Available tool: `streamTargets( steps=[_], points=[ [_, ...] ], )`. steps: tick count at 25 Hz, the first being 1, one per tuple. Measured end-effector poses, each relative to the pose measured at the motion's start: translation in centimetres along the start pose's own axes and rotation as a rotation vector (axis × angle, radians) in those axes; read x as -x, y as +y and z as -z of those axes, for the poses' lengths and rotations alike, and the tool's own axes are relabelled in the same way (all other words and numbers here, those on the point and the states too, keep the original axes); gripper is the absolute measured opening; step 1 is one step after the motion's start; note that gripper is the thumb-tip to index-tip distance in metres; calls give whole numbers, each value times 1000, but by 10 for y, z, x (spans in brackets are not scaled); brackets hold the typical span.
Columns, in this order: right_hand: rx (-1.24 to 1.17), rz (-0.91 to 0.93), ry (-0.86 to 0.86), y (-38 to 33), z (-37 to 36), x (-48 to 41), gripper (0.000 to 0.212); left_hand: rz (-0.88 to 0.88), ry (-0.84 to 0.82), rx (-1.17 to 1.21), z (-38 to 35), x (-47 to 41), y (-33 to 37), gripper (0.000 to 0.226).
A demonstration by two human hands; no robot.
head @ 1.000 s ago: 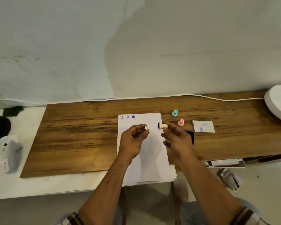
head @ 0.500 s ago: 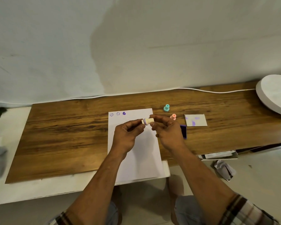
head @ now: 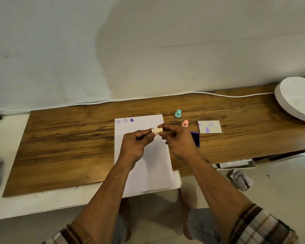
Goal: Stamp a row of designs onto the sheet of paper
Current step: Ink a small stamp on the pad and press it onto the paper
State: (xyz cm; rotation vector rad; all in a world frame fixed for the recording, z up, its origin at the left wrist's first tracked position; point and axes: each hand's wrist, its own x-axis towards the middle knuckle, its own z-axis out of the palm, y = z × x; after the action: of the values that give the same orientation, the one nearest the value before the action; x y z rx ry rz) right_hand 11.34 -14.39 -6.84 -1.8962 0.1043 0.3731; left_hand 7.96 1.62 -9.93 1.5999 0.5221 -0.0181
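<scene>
1. Done: 3 purple prints [head: 125, 120] at paper's [head: 148, 164] top-left, 2 smileys and 1 heart.
2. Left: rest of row to the right, blank.
3. Now: cream stamp [head: 156, 130] pinched between both hands above paper, left hand [head: 136, 144] fingers and right hand [head: 179, 140] fingers closed on its ends.
4. Waiting on tabletop [head: 69, 147]: teal stamp [head: 178, 114], pink stamp [head: 185, 123], ink pad [head: 195, 139], right of paper.

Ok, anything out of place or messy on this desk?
Little stands out. The sheet of paper overhangs the wooden board's near edge. The small card carries purple smears. Crumpled paper lies on the floor at right. Both hands hold the cream stamp.
</scene>
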Motion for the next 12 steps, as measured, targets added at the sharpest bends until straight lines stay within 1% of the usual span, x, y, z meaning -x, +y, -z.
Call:
streamTargets(
  steps=[5, 8, 10, 12],
  points=[
    [-5, -13, -29, 5, -1, -4, 29, -25, -16, -24, 0, 2, -1, 29],
    [-24, 0, 31, 2, -4, -9, 30, -42, -10, -29, -2, -3, 4, 33],
    [73, 59, 113, -2, -2, -16, 31, -35, 13, -84, -5, -9, 9, 41],
    [309, 149, 223, -1, 2, -24, 34, -56, 43, -220, -8, -12, 10, 47]
  ],
)
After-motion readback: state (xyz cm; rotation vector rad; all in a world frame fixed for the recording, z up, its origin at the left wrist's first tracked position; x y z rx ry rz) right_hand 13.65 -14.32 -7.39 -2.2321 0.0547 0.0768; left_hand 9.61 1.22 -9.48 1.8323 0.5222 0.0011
